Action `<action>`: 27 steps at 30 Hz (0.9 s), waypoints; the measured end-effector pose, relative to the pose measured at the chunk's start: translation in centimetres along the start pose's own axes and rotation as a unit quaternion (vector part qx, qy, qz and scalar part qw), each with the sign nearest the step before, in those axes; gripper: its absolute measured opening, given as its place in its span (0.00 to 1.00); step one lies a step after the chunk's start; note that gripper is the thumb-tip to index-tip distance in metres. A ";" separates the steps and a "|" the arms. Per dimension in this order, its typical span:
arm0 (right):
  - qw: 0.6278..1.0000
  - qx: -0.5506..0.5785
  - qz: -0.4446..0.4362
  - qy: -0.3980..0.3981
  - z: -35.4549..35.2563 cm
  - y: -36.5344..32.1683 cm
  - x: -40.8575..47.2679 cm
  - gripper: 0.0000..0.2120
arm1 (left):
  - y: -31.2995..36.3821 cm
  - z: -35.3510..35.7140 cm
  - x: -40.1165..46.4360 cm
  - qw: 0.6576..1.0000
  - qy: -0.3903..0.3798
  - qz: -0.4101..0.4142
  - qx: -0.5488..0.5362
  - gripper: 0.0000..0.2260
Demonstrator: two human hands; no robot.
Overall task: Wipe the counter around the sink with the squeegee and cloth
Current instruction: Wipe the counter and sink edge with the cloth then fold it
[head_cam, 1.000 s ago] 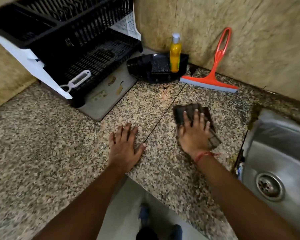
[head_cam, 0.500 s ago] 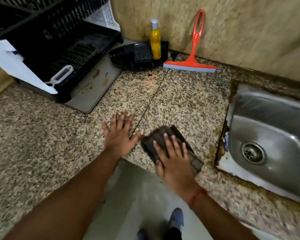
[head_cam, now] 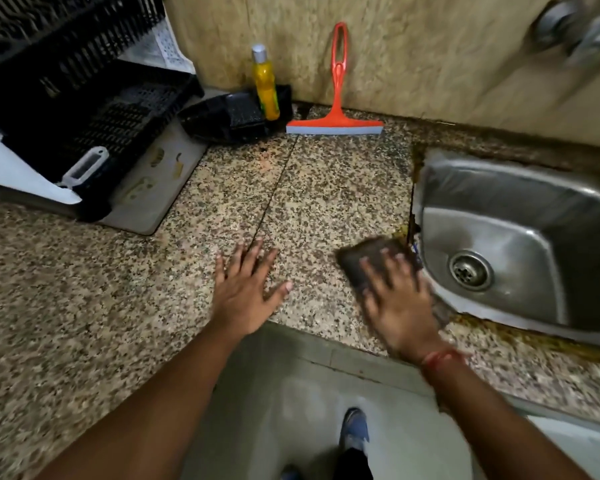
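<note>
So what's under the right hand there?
A dark cloth lies under the right hand, pressed flat on the speckled counter beside the sink. The hand covers much of the cloth, and the counter beneath is hidden.

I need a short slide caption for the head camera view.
Right hand presses dark cloth beside the sink; left hand rests flat; squeegee unused.

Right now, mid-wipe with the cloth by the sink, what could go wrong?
1. The right hand presses the cloth right at the sink rim; another stroke that way may push it into the basin.
2. The rim seam there looks grimy, so the cloth may smear dirt across the counter.
3. The squeegee only leans on the wall; a wide stroke could topple it.
</note>
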State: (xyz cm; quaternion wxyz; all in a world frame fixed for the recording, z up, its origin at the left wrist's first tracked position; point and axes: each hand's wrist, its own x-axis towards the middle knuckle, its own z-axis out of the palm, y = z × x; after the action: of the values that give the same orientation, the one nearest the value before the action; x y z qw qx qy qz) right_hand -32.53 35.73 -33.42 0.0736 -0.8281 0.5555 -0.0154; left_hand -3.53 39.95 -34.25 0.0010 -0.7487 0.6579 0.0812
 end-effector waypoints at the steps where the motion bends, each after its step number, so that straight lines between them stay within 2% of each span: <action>1: 0.998 0.012 0.069 0.008 -0.5 2.5 1.7 0.29 | 0.3 -0.1 0.1 1.000 0.001 -0.007 0.000 0.37; 2: 0.992 0.033 0.118 -0.005 -1.2 3.7 3.0 0.30 | 0.8 -0.3 0.3 1.000 0.008 -0.015 -0.002 0.37; 4: 0.992 0.038 0.123 0.014 -1.0 2.6 2.9 0.30 | 2.7 -0.7 1.3 0.999 0.043 -0.006 -0.010 0.36; 7: 0.999 0.039 0.008 0.024 0.1 -0.5 -1.9 0.27 | 6.1 -0.7 3.6 0.994 0.084 0.028 -0.065 0.29; 9: 0.999 0.040 -0.031 0.010 -0.3 1.5 -1.2 0.27 | 7.6 -0.3 5.2 0.993 0.078 0.045 -0.071 0.27; 12: 0.996 0.071 0.052 0.006 -1.3 5.4 6.4 0.26 | 8.7 -0.3 7.5 0.994 0.070 0.066 -0.048 0.26; 14: 0.993 0.075 0.086 -0.002 -1.3 5.5 9.1 0.27 | 9.4 -0.7 9.1 0.994 0.083 0.058 -0.045 0.22; 15: 0.997 0.051 0.058 0.008 -1.1 4.8 8.9 0.27 | 9.8 -1.0 10.0 0.994 0.090 0.047 -0.047 0.21; 17: 0.998 0.029 -0.063 -0.002 -0.9 3.6 6.3 0.26 | 10.3 -1.6 11.6 0.993 0.104 0.016 -0.049 0.18; 19: 0.988 0.037 -0.149 -0.023 -1.4 5.4 6.4 0.26 | 10.9 -2.1 13.5 0.992 0.115 -0.001 -0.044 0.16; 21: 0.992 0.031 -0.119 -0.011 -1.2 8.4 11.5 0.28 | 11.4 -2.3 15.6 0.992 0.115 0.010 -0.050 0.17; 24: 0.995 0.095 0.039 0.004 -1.9 10.6 18.4 0.33 | 12.2 -2.4 18.5 0.992 0.110 0.033 -0.059 0.18; 25: 0.995 0.089 0.037 0.006 -1.6 10.2 18.3 0.32 | 12.6 -2.6 19.6 0.991 0.111 0.037 -0.066 0.18; 27: 0.996 0.068 -0.054 0.008 -1.1 9.4 15.1 0.29 | 13.4 -3.2 21.9 0.989 0.115 0.029 -0.089 0.17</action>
State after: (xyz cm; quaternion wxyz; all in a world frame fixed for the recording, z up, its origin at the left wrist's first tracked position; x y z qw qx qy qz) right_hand -35.54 18.23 -34.50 0.1243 -0.8497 0.5084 -0.0634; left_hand -13.73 16.28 -32.36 -0.1437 -0.7304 0.6656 0.0530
